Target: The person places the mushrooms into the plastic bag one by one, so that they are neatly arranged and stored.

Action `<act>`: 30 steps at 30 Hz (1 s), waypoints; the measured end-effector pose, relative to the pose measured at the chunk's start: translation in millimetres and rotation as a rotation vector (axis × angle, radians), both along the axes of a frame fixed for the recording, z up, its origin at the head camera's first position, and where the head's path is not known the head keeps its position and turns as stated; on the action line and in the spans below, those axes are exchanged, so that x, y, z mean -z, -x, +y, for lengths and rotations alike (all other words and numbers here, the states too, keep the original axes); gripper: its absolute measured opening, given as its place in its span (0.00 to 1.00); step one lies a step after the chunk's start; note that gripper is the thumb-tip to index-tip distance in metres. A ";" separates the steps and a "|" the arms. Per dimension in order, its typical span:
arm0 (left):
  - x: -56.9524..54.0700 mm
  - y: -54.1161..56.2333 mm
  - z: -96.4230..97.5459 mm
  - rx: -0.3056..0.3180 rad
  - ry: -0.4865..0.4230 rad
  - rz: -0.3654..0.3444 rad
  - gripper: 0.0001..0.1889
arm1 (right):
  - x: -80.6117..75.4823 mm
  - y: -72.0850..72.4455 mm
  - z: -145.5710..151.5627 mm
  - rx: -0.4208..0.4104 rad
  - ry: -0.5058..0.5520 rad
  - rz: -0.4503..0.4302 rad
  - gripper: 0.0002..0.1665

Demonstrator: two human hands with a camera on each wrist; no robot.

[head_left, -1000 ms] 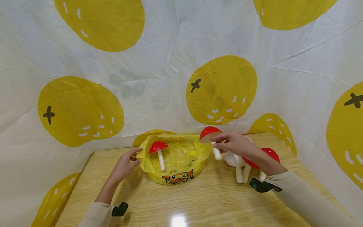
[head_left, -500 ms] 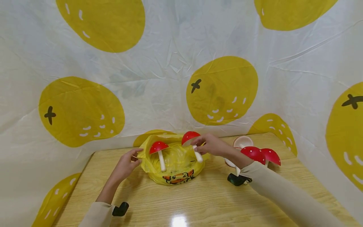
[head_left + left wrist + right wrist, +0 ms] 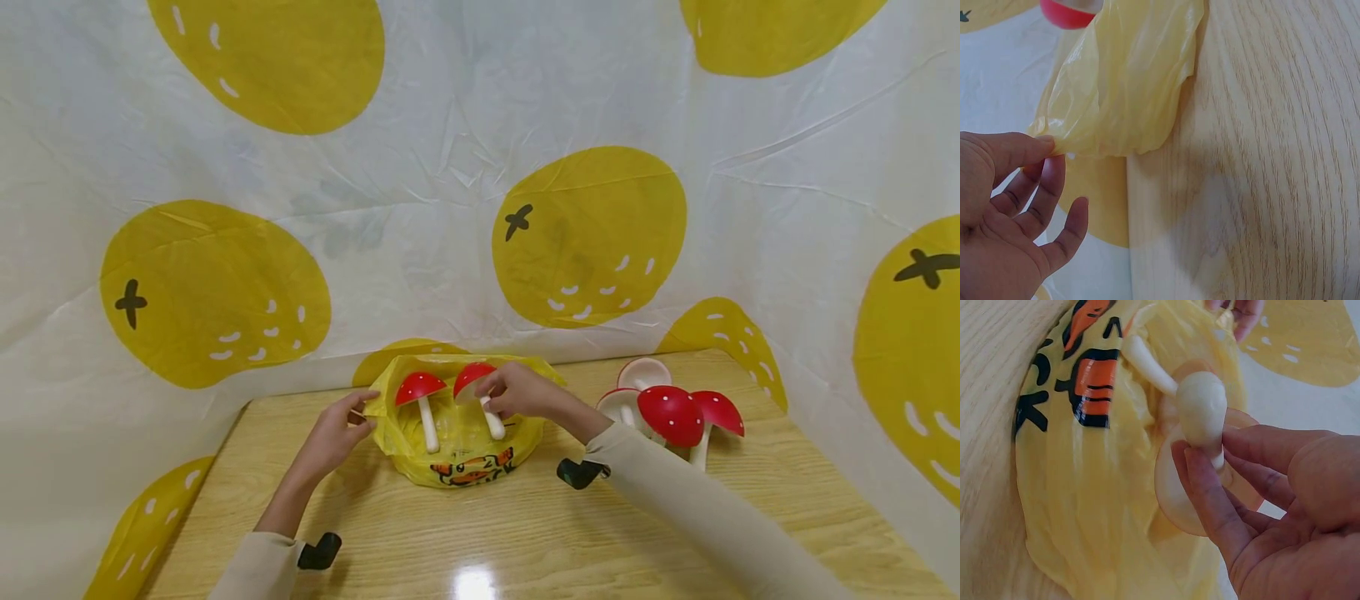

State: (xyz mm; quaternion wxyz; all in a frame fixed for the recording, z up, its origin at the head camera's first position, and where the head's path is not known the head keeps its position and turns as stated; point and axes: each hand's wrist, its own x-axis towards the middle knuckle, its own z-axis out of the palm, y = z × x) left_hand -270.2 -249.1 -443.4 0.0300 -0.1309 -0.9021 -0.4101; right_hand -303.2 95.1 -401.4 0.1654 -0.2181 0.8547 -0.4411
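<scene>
- A pale sleeve (image 3: 258,571) reaches in from the lower left, with a black band (image 3: 319,552) at its cuff, above the wooden table (image 3: 525,546).
- The left hand (image 3: 335,433) is at the left edge of the yellow bag (image 3: 408,468). Its thumb and a fingertip pinch the bag's rim, as the left wrist view shows; the other fingers are bent and spread, away from the plastic.
- The bag sits on the table between the two hands, its mouth spread wide and a cartoon print on its front wall.
- In the left part of the bag lies a toy mushroom (image 3: 420,390) with a red, white-spotted cap. It is near the left hand, its white stem slanting down toward the front rim, and neither hand touches it.
- Just to its right, within the bag's mouth, is the held mushroom (image 3: 471,382), cap up and tilted; I cannot tell whether it touches the bag.
- The right hand (image 3: 521,390) has thumb and fingers clamped on this one's stem, coming from the right, well apart from the left hand.
- Beyond the right hand, more mushrooms (image 3: 671,415) lie clustered on the table, two showing pale undersides and two showing red caps.
</scene>
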 end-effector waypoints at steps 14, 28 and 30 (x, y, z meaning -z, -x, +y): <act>-1.8 1.3 2.8 -0.007 0.005 -0.008 0.24 | 17.3 12.6 -29.1 0.205 0.001 0.052 0.14; -3.5 2.7 5.8 -0.009 0.030 -0.009 0.24 | 29.1 17.7 -46.6 0.353 -0.024 0.216 0.10; -3.3 2.7 6.6 -0.010 0.029 -0.010 0.24 | 32.1 18.3 -47.9 0.356 -0.034 0.240 0.09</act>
